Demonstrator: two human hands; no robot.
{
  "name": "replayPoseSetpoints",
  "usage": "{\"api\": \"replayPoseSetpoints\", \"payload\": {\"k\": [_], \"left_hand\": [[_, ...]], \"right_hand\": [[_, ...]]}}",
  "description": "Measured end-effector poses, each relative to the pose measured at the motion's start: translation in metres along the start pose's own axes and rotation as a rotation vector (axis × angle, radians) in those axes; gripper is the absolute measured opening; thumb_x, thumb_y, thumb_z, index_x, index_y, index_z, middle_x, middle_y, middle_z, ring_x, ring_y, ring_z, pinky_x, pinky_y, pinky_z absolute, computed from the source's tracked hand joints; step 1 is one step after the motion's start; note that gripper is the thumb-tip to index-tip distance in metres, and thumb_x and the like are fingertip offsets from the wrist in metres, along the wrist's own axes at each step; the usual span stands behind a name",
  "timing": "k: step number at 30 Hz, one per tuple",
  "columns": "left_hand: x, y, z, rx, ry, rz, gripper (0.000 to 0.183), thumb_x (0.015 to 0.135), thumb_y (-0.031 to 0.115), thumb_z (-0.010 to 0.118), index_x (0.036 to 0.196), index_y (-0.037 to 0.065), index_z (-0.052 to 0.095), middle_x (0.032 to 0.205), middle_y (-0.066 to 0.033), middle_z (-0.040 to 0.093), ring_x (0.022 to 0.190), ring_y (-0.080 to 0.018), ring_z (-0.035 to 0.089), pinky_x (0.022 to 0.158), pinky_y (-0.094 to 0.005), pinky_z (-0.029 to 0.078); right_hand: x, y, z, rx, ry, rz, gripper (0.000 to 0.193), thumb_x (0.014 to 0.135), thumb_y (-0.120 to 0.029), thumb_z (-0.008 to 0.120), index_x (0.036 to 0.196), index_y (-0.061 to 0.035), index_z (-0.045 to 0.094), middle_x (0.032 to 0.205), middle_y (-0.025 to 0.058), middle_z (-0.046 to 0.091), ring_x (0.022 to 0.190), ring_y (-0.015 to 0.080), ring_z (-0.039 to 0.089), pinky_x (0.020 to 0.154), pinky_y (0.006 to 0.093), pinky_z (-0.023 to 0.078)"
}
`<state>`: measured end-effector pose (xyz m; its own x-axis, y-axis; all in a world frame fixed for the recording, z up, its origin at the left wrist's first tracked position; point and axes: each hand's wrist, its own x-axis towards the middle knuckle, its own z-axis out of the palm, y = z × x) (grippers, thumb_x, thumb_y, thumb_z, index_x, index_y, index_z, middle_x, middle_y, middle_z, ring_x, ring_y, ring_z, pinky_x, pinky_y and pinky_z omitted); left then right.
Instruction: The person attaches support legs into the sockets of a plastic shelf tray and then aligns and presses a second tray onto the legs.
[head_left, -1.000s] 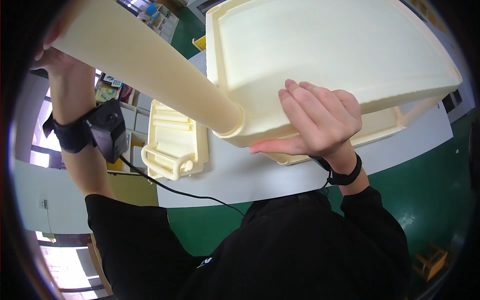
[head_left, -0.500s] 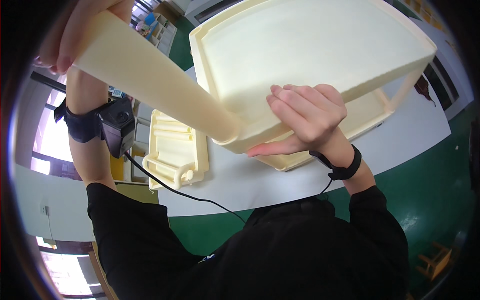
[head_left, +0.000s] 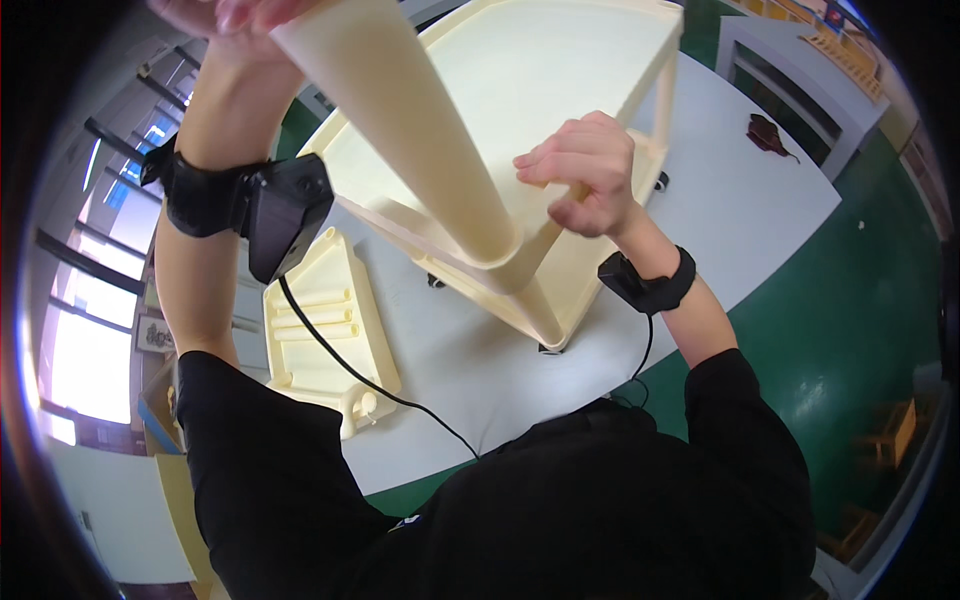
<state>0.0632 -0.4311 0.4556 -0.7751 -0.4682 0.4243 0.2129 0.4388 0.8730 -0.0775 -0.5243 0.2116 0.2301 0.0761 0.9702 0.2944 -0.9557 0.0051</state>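
A cream two-tier cart stands on the table. Its upper tray [head_left: 500,75] sits above the lower tray [head_left: 575,285], and small black casters [head_left: 551,349] show beneath. From the upper tray's near corner rises a thick, smooth cream post [head_left: 400,120]. My left hand [head_left: 245,14] is closed around the post's upper end, partly cut off by the picture's top edge. At the tray's right side, my right hand [head_left: 590,170] is curled over the rim, fingers inside and thumb outside.
Left of the cart, another cream tray [head_left: 345,360] holds several short tubes [head_left: 315,318]. A black cable [head_left: 350,365] runs from my left wrist camera [head_left: 290,215] across the white table [head_left: 440,400]. A dark brown leaf-like piece [head_left: 768,135] lies at the far right.
The cart now appears turned and farther down in view, with the post more upright. My right hand has slid from the near corner along the rim. My left hand moved up and right.
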Motion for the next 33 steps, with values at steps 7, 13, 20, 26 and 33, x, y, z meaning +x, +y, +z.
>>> {"api": "replayPoseSetpoints", "payload": {"k": [7,13,20,26,33], "left_hand": [[0.015,-0.018,-0.004,-0.257,-0.299,0.109,0.014,0.081,0.012,0.049,0.072,0.009,0.038,0.05,-0.0005,0.045,0.04,-0.0115,0.047,0.042,-0.0256,0.046],[0.016,-0.04,0.087,0.292,0.785,0.113,0.024,0.075,0.023,0.06,0.083,0.006,0.044,0.059,-0.0001,0.049,0.046,-0.0096,0.047,0.047,-0.0208,0.041],[0.008,-0.042,0.106,0.359,1.069,-0.021,0.022,0.073,0.019,0.063,0.076,0.007,0.044,0.056,0.0013,0.045,0.049,-0.0075,0.044,0.053,-0.0206,0.037],[0.003,-0.046,0.093,0.363,0.985,-0.052,0.017,0.075,0.015,0.059,0.067,0.01,0.044,0.045,0.0067,0.035,0.039,-0.0053,0.037,0.044,-0.0182,0.031],[-0.014,-0.048,0.05,0.111,0.534,0.028,0.019,0.083,0.012,0.043,0.064,0.012,0.042,0.043,0.0064,0.036,0.037,-0.0057,0.039,0.042,-0.0206,0.036]], "right_hand": [[0.011,-0.001,0.009,0.107,0.064,0.143,0.019,0.064,-0.013,0.059,0.047,-0.0086,0.053,0.048,-0.0006,0.051,0.044,0.0138,0.044,0.047,0.0266,0.028],[0.003,-0.001,0.006,0.094,0.055,0.185,0.014,0.066,-0.01,0.054,0.052,-0.0078,0.058,0.051,0.0006,0.055,0.047,0.0142,0.047,0.051,0.0266,0.031],[0.007,-0.009,0.008,0.134,0.095,0.205,0.016,0.068,-0.009,0.05,0.057,-0.0073,0.061,0.055,0.0005,0.059,0.05,0.0137,0.05,0.057,0.0259,0.032],[0.004,-0.004,0.012,0.1,0.15,0.133,0.015,0.067,-0.009,0.053,0.054,-0.0084,0.06,0.051,0.0006,0.057,0.047,0.0135,0.049,0.053,0.0254,0.031],[0.001,-0.005,0.007,0.062,0.131,0.083,0.011,0.061,-0.01,0.055,0.05,-0.0108,0.058,0.049,-0.0015,0.055,0.044,0.012,0.047,0.047,0.0253,0.029]]}}
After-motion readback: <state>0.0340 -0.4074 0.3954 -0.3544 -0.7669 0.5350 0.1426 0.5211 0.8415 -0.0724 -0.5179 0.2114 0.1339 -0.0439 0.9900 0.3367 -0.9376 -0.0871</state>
